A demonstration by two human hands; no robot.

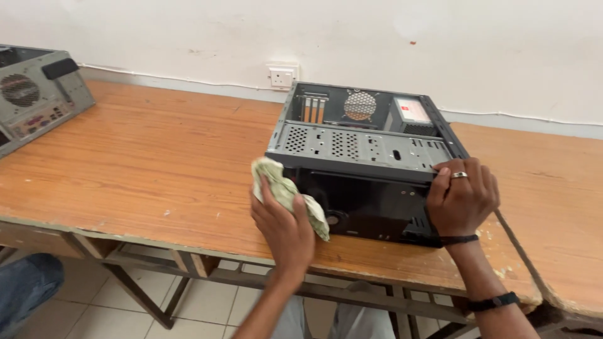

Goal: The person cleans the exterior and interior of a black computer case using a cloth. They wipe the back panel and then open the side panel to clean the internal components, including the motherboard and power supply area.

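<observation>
I had my left hand (284, 227) clamped on a crumpled pale green cloth (290, 193) against the open black metal computer case (364, 164) lying on the wooden desk (151, 157), my right hand (461, 196) gripping its right edge.

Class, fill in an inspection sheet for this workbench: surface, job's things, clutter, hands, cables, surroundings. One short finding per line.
Surface: wooden table, worn and chipped along the front edge.
Job's things: open black computer case lying on the table; pale green cloth pressed against its front left corner.
Clutter: second grey computer case at the far left.
Hands: left hand holds the cloth; right hand, wearing a ring, grips the case's front right edge.
Cables: thin white wire running along the wall.
Surroundings: white wall, wall socket, tiled floor, metal table frame.
</observation>
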